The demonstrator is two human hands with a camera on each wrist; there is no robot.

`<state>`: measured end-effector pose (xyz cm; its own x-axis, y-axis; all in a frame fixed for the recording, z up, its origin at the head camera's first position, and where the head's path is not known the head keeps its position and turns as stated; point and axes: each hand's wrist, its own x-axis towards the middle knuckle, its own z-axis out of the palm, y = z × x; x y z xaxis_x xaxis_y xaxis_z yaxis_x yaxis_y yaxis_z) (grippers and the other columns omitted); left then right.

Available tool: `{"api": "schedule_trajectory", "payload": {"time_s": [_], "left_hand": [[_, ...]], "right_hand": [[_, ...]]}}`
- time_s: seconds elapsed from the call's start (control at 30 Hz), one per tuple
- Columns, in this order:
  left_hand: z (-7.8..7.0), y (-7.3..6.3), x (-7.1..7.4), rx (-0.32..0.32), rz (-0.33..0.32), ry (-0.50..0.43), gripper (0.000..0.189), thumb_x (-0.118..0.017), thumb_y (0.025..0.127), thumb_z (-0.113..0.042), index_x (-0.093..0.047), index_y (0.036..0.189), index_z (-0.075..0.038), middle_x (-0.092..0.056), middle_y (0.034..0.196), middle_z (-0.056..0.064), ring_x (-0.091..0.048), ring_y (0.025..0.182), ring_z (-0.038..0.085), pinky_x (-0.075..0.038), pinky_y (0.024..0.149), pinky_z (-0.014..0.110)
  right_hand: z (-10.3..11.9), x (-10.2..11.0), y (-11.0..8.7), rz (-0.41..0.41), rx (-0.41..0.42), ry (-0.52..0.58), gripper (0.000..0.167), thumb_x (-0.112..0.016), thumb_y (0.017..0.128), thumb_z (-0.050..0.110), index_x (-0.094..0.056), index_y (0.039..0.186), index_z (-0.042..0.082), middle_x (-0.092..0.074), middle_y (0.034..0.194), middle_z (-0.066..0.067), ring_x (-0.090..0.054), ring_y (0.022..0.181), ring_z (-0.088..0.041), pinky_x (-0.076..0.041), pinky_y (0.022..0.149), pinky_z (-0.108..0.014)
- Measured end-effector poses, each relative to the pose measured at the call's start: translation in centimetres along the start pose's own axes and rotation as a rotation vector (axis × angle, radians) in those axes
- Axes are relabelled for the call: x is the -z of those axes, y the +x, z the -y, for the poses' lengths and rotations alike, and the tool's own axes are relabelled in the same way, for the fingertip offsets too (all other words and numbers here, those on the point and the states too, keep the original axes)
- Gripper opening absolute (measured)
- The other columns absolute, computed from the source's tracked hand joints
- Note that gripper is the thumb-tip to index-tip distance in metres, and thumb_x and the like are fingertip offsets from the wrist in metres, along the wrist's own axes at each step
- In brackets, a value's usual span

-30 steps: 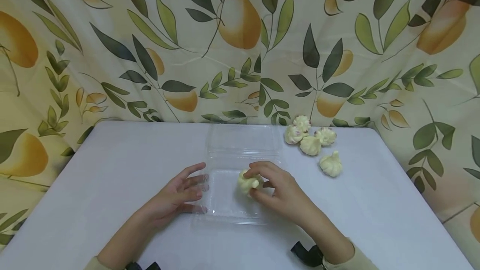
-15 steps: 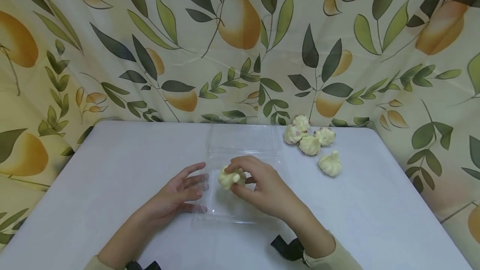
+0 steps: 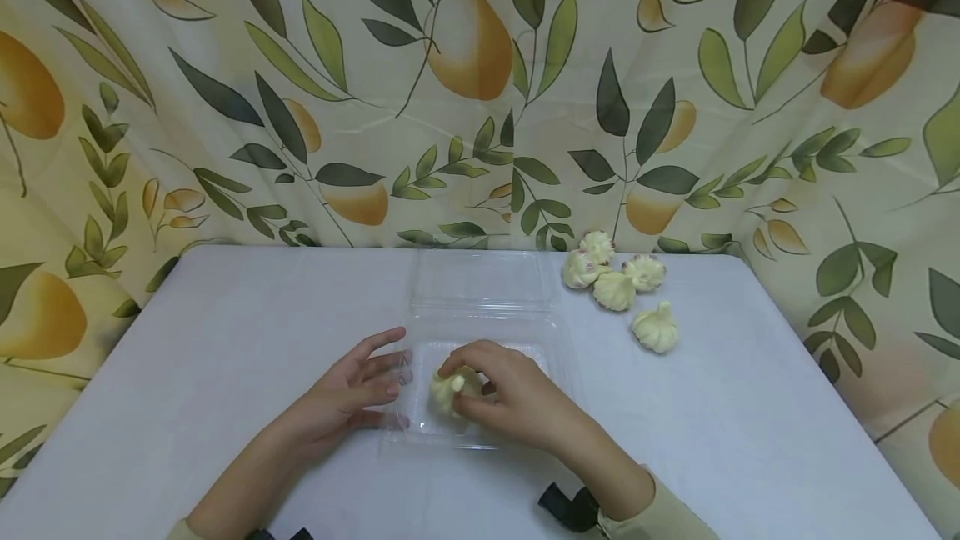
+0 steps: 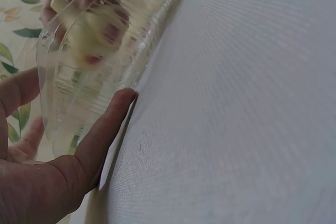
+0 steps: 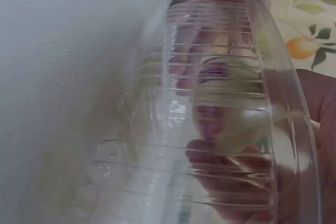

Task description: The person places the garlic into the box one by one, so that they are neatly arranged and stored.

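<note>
While the right hand (image 3: 521,401) pinches a garlic bulb (image 3: 442,394) between bent fingers, low inside the clear plastic box (image 3: 427,427), the left hand (image 3: 341,398) has straight, spread fingers touching the box's side, gripping nothing. Five more bulbs (image 3: 615,292) sit on the desk (image 3: 240,323), past the right fingers. I think the light box could slide if the left fingers push, and the round bulb could roll if dropped too high.
</note>
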<state>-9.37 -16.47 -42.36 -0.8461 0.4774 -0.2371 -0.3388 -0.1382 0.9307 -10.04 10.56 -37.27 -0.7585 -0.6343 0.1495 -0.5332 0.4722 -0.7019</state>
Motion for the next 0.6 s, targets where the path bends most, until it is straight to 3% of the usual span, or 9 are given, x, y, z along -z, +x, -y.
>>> {"api": "schedule_trajectory", "payload": {"time_s": [0.13, 0.33, 0.6], "left_hand": [[-0.1, 0.0, 0.0, 0.001, 0.001, -0.002, 0.075, -0.059, 0.097, -0.003, -0.022, 0.158, -0.022, -0.024, 0.161, 0.016, -0.029, 0.145, 0.039, -0.053, 0.092, 0.055], [-0.1, 0.0, 0.0, -0.007, 0.012, 0.002, 0.075, -0.059, 0.097, -0.003, -0.020, 0.158, -0.020, -0.021, 0.161, 0.019, -0.029, 0.144, 0.040, -0.053, 0.092, 0.055], [0.0, 0.0, 0.1, 0.003, 0.003, 0.006, 0.075, -0.059, 0.097, -0.003, -0.021, 0.158, -0.021, -0.023, 0.161, 0.018, -0.030, 0.144, 0.039, -0.053, 0.092, 0.055]], "right_hand": [[-0.4, -0.4, 0.0, 0.029, -0.022, -0.040, 0.029, -0.074, 0.086, 0.016, -0.067, 0.113, 0.024, -0.067, 0.116, 0.013, -0.060, 0.104, -0.008, -0.053, 0.083, -0.031], [-0.7, -1.1, -0.1, 0.079, -0.018, -0.076, 0.027, -0.075, 0.086, 0.017, -0.067, 0.111, 0.025, -0.068, 0.109, 0.013, -0.057, 0.079, -0.011, -0.047, 0.072, -0.024], [-0.7, -1.6, -0.1, 0.082, -0.017, -0.043, 0.029, -0.072, 0.088, 0.016, -0.067, 0.115, 0.025, -0.066, 0.118, 0.010, -0.058, 0.089, -0.009, -0.050, 0.074, -0.022]]}}
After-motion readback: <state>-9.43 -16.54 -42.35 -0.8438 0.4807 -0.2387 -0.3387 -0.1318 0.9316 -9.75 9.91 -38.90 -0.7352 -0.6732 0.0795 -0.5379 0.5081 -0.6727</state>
